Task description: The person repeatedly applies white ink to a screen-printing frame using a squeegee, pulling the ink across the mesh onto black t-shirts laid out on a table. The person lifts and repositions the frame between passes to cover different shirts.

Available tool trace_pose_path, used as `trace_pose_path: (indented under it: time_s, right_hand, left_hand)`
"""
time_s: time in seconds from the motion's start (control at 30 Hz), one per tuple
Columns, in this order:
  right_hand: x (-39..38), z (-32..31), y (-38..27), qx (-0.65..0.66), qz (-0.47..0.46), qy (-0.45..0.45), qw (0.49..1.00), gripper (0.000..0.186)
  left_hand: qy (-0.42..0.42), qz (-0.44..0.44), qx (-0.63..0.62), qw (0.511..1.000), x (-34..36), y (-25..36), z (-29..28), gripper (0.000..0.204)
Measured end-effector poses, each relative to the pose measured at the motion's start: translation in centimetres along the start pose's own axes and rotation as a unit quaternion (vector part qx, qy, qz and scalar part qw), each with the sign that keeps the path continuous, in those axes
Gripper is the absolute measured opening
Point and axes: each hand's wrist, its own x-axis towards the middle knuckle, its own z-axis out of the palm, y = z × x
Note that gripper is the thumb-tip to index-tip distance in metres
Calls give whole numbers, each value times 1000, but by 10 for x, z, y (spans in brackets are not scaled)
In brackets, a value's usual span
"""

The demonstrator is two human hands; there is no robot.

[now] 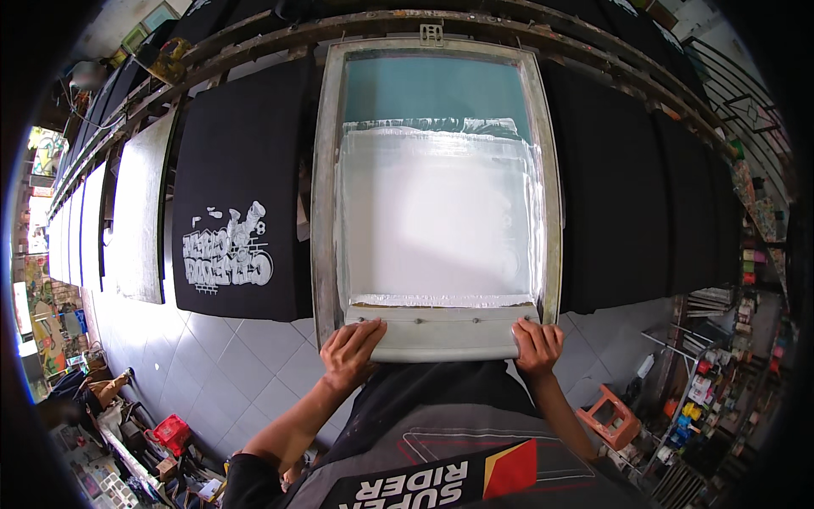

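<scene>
A wide, pale squeegee with a row of bolts lies across the near end of a screen-printing frame. My left hand is wrapped round its left end, and my right hand grips the right end. Beyond the blade, white ink coats most of the mesh, with a thicker ridge along the blade and a ragged edge farther up. Bare teal mesh shows at the far end. What lies under the frame is hidden.
To the left, a black fabric panel carries a pale graphic print. More black panels hang over boards at the right. A metal rail runs along the back. An orange-red stool and cluttered shelves stand at lower right; a red container at lower left.
</scene>
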Motion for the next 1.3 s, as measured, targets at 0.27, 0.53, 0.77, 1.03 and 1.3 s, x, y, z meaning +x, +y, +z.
trace_pose_path:
  time_s: [0.27, 0.53, 0.77, 1.03, 1.3]
  right_hand:
    - [31, -36, -4, 65, 24, -86, 994, 14]
    - [10, 17, 5, 7, 14, -26, 1000, 13]
    - [108, 91, 62, 25, -10, 58, 998, 23]
    - [297, 42, 117, 26, -9, -266, 964, 27]
    - [72, -29, 27, 65, -56, -140, 987, 26]
  left_hand:
    - [-64, -37, -23, 997, 15, 7, -34, 56]
    - [51, 16, 21, 998, 11, -14, 12, 46]
    - [84, 35, 27, 996, 113, -73, 38, 60]
    - [-188, -86, 118, 971, 300, -102, -29, 66]
    - [-132, -68, 22, 989, 55, -13, -39, 48]
